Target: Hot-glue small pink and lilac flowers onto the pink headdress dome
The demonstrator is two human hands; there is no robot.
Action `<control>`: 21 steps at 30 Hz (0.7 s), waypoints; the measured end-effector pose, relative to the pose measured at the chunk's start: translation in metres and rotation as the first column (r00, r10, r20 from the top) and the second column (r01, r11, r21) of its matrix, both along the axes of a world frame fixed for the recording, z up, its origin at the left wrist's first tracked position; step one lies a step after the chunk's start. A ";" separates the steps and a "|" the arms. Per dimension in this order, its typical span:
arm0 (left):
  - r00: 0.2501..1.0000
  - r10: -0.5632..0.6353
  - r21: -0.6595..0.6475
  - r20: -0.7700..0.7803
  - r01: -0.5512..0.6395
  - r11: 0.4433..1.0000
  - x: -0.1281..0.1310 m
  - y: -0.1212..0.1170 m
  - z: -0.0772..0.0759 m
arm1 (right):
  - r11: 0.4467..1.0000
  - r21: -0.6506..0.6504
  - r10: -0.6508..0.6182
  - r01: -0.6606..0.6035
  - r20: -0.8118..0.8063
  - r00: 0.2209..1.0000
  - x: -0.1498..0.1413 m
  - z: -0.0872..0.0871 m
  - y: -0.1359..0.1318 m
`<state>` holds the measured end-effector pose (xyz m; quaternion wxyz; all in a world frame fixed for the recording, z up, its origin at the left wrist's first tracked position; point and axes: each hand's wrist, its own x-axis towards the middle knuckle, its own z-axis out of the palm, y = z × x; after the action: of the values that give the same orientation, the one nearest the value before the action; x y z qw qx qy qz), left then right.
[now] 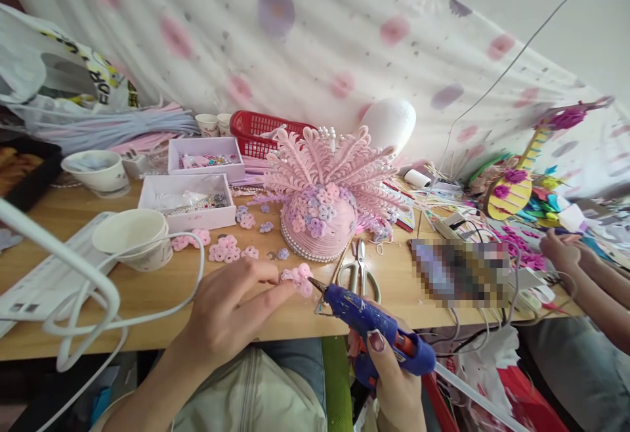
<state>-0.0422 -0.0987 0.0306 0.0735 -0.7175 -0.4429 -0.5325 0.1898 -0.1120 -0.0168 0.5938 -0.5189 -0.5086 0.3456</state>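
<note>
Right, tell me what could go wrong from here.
The glue gun has its nozzle at the pink flowers, close to the left fingers; a slip might burn them. The white cable loops by the paper cup, so a tug could tip it.

Single head-height view, forward and down, close over the table (398,293), curtain (315,44) beyond

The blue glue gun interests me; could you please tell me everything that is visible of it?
The glue gun has a blue, plastic-looking body spotted with pale residue, an orange part on its side and a dark, pointed nozzle. A whitish stick juts from its rear. The right hand holds it tilted by the table edge, its tip at the pink flower piece in the left hand; whether they touch is unclear.
</note>
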 end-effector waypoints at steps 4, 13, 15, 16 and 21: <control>1.000 0.001 0.008 -0.009 -0.001 1.000 0.000 0.000 -0.001 | 1.000 -0.006 -0.025 0.026 0.032 0.999 0.004 -0.001 0.001; 0.998 0.029 0.096 -0.049 -0.024 0.995 0.000 -0.001 -0.012 | 0.992 -0.057 0.111 -0.114 -0.049 0.993 0.010 0.003 0.001; 0.999 0.031 0.094 -0.042 -0.027 0.995 0.000 -0.002 -0.013 | 0.985 -0.072 0.154 -0.158 -0.057 0.986 0.010 0.005 0.001; 0.999 0.026 0.092 -0.040 -0.022 0.996 0.000 -0.003 -0.014 | 0.981 -0.075 0.175 -0.179 -0.059 0.983 0.010 0.007 0.002; 1.000 -0.015 0.094 0.019 0.013 0.996 0.001 0.001 -0.017 | 0.985 -0.086 0.143 -0.148 -0.059 0.988 0.004 0.018 0.006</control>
<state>-0.0411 -0.0981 0.0140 0.0988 -0.7113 -0.4130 -0.5601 0.1936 -0.1057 0.0011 0.5564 -0.4972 -0.5132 0.4241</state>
